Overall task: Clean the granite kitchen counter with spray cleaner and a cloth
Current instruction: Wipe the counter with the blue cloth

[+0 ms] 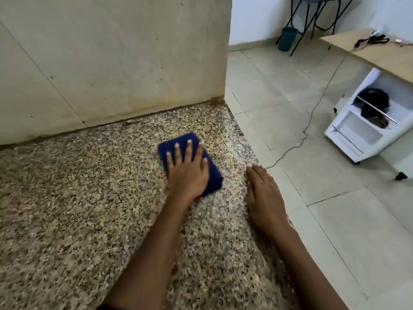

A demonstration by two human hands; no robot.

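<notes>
Speckled granite surface (89, 209) fills the lower left and centre of the frame, ending at a pale wall (111, 52) along the upper left. Tiled floor (290, 108) takes the right side, with a thin cable (312, 121) trailing across it.

Blue cloth (178, 142), folded into a pad, lies on the surface just left of the frame's centre, near the corner where the surface meets the wall. Left hand (187, 173) lies flat on top, fingers spread, pressing down rather than gripping; the grip is released, palm doing the work. Folding likely gives a firm pad and an even press for wiping.

Right hand (266, 198) rests palm down at the surface's right edge, fingers together, holding nothing. Probably bracing the body during the reach.

Spray bottle not in view anywhere. Cannot tell whether the granite is wet; no clear sheen or droplets. Cloth's lower right end is blurred. Both forearms run off the bottom edge.

Right of frame: a white shelf unit (348, 135) on the floor holding something dark, unidentifiable. A dark bin (288, 39) stands at top centre-right.
</notes>
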